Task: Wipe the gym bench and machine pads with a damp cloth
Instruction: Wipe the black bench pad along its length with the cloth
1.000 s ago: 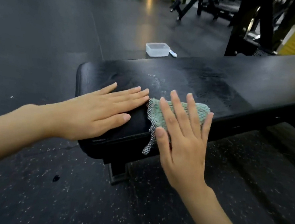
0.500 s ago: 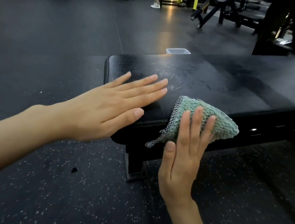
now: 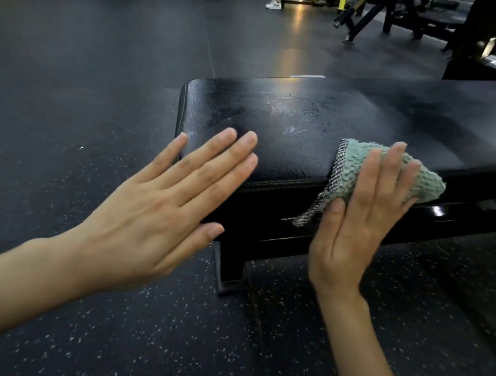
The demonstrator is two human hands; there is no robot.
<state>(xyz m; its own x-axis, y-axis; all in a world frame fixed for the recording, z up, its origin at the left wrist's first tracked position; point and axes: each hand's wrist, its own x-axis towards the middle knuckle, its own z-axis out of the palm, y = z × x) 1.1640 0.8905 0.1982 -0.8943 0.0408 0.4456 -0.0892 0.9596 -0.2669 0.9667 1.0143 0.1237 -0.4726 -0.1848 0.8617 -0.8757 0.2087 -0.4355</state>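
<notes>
Floor (head view): speckled black rubber floor (image 3: 101,325), dark exercise machines (image 3: 368,13) far behind.
Bench: black padded vinyl gym bench (image 3: 277,135), its tabletop shiny with wet streaks near the middle.
Cloth: green waffle-knit cloth (image 3: 347,174) with a grey checked border, draped over the tabletop's near edge, one corner hanging down.
Right hand: right hand (image 3: 356,228) presses the cloth against that edge; fingers (image 3: 369,170) straight, slightly spread.
Left hand: left hand (image 3: 156,217) flat, fingers (image 3: 222,160) straight and close together over the bench's near left corner; contact cannot be told.
</notes>
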